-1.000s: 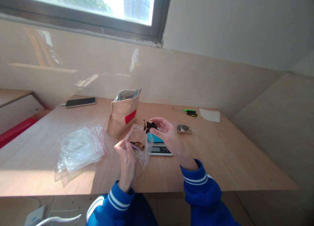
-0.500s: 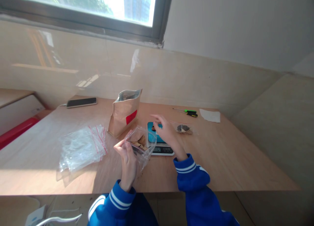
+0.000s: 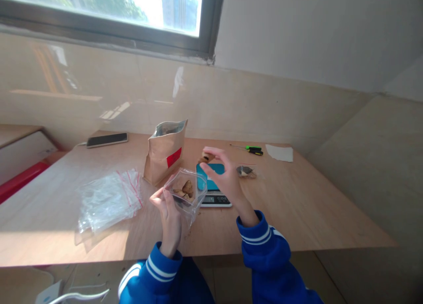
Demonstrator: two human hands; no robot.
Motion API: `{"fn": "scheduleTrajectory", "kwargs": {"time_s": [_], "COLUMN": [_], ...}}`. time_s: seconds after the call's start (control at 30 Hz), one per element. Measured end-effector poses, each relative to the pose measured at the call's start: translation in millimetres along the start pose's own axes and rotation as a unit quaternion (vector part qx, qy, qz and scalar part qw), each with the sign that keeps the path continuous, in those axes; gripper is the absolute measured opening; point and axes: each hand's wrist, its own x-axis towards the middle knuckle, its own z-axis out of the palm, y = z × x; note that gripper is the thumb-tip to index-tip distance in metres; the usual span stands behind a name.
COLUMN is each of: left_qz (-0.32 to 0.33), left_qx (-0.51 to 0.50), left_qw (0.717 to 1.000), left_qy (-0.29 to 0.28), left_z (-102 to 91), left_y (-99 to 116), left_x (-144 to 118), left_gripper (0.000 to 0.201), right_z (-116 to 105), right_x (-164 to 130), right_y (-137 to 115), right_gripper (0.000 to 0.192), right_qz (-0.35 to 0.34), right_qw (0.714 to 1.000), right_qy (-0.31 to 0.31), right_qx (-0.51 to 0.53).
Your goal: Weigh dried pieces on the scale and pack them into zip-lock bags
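Left hand (image 3: 168,211) holding small clear plastic zip bag (image 3: 187,194) mouth-up, fingers clamped on its edge | right hand (image 3: 222,176) pinching small brown dried piece (image 3: 205,157), fingers together on it | bag lying at 7 o'clock from piece, near | blue-topped digital scale (image 3: 213,187) sitting on bench (image 3: 297,207) beneath.

Clear glossy plastic bag (image 3: 187,194), matt brown paper pouch (image 3: 164,154), smooth wooden table (image 3: 297,207).

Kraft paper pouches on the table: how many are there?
1. The kraft paper pouch with a red label stands open at the table's middle back, between the pile of clear zip bags and the scale. None other shows.
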Motion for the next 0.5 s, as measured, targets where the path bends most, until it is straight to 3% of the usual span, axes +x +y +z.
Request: {"fn": "scheduleTrajectory", "kwargs": {"time_s": [0.1, 0.27, 0.43, 0.5], "left_qz": [-0.008, -0.007, -0.031, -0.029], "left_qx": [-0.004, -0.043, -0.016, -0.025], "left_qw": [1.000, 0.999, 0.999, 0.998], "left_qy": [0.005, 0.016, -0.005, -0.041], "left_z": [-0.3, -5.1, -3.8, -4.2], "left_y": [-1.6, -13.5, -9.7, -3.7], "left_x": [-1.4, -2.4, -12.8, -20.2], "left_gripper": [0.039, 0.036, 0.040, 0.041], "right_z": [-7.5, -9.7, 6.1, 8.4], "right_x": [-10.0, -52.9, -90.1, -93.3], "right_y": [-15.0, -15.5, -31.9, -37.5], "right_gripper": [0.028, 0.026, 0.036, 0.025], "right_qz": [-0.029, 0.068, 0.130, 0.139], "right_qw": [0.994, 0.998, 0.988, 0.985], "right_qy": [-0.105, 0.009, -0.082, -0.097], "right_qx": [-0.029, -0.015, -0.008, 0.002]}}
